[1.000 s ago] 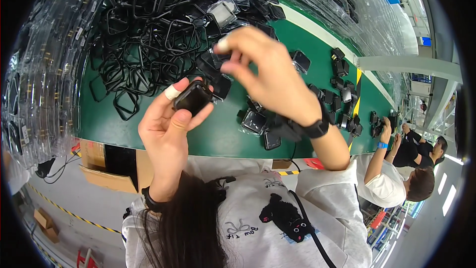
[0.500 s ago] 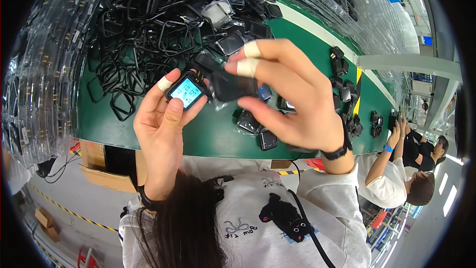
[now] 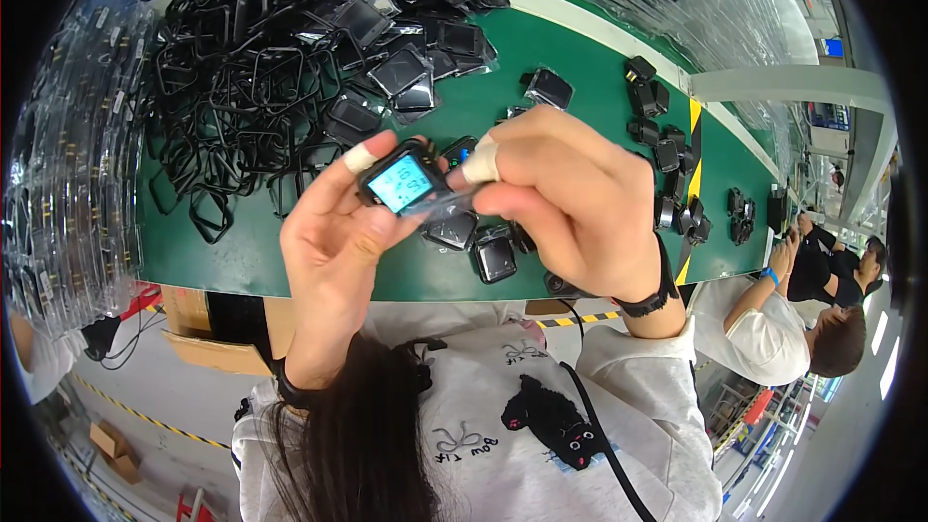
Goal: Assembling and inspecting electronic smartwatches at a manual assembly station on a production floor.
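While holding lit square watch unit [image 3: 404,180] above green table [image 3: 590,43] in left hand [image 3: 332,237], clamped between thumb and fingers, apparently pinching clear film [image 3: 447,204] beside screen [image 3: 398,184] with right hand [image 3: 592,205]. Likely light and stiff, slippery and scratch-prone across screen, limp at film. Best gripped by side edges, clear of face.

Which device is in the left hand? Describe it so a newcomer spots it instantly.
Over the green table, just lower right of the heap of black frames, find the person's left hand. It holds a small black device with rounded corners. Its screen glows pale blue, whereas the similar devices lying on the table look mostly dark.
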`<state>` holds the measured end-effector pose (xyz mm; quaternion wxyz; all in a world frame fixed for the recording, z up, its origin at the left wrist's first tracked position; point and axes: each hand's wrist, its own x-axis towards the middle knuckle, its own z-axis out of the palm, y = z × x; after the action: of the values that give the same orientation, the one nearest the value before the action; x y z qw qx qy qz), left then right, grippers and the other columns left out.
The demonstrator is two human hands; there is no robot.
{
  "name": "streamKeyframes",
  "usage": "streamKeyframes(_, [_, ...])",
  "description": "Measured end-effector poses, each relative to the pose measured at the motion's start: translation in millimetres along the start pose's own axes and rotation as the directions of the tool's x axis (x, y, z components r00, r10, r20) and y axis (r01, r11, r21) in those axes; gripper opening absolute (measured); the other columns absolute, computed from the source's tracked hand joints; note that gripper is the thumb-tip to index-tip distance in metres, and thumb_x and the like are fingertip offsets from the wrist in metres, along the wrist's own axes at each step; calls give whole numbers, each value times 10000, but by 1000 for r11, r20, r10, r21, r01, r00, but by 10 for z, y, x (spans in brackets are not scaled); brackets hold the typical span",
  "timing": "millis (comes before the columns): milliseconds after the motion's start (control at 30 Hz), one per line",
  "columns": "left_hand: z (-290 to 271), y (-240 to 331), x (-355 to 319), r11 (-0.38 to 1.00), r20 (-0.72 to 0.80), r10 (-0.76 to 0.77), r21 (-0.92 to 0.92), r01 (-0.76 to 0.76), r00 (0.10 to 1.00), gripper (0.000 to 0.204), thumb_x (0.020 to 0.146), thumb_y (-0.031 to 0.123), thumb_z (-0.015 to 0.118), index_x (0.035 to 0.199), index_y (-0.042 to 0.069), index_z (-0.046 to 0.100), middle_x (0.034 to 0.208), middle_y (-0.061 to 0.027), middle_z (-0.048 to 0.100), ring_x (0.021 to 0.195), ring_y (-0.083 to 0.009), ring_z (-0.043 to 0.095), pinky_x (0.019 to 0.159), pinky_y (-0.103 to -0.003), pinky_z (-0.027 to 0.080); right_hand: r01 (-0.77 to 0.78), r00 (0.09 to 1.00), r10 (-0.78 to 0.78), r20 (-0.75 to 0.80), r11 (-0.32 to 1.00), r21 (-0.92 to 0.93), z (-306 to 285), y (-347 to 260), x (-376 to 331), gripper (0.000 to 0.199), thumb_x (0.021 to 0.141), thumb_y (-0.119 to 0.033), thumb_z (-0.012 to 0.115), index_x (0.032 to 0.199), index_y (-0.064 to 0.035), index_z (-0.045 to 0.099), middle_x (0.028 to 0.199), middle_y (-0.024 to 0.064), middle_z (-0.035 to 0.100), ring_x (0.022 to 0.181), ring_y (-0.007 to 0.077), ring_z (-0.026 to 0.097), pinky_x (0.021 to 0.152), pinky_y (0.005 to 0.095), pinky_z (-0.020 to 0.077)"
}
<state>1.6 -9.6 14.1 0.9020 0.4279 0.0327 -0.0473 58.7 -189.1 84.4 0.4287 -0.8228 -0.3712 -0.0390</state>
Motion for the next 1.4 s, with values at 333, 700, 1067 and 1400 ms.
streamKeyframes(333, [171, -17, -18, 995, 83, -78, -47, 82, 993, 586, 770, -213, 491, 1325, -117, 328, 1311, -209, 443, 1159, -274, 523, 985, -426, 460, -21, 996, 26, -80, 998, 56, 179, 150, -52, 176, 712, 67, 692, 844, 22, 583, 870, 111, 557, 701, 199, 601, 577, 271, 491])
streamKeyframes(700, [161, -27, -62, 991, 4, 15, 136, -15, 1000, 399, 830, -133, 552, 1218, -74, 476, 1156, -167, 564, 1033, -234, 598, 891, -344, 522, -36, 992, 53, -113, 989, 146, 267, 132, -143, 261, 730, 53, 682, 959, 16, 562, 1010, 142, 502, 740, 195, 552, 594, 285, 474])
streamKeyframes(1067, [175, -56, -51, 910, -12, 152, 392, -135, 988, 237, 808, -110, 595, 1039, -55, 599, 975, -83, 557, 858, -143, 591, 760, -239, 498, -366, 928, 372, 20, 902, 228, 300, 42, -299, 285, 727, -16, 717, 959, 6, 553, 886, 105, 555, 646, 186, 560, 609, 281, 463])
streamKeyframes(1400, [190, 7, -59, 855, 103, 252, 442, -271, 962, 177, 777, -149, 587, 926, -59, 620, 921, -83, 545, 778, -131, 590, 694, -216, 493, -116, 982, 147, -116, 963, 242, 368, 59, -364, 198, 728, -31, 722, 830, 15, 559, 780, 110, 563, 732, 249, 550, 648, 325, 446])
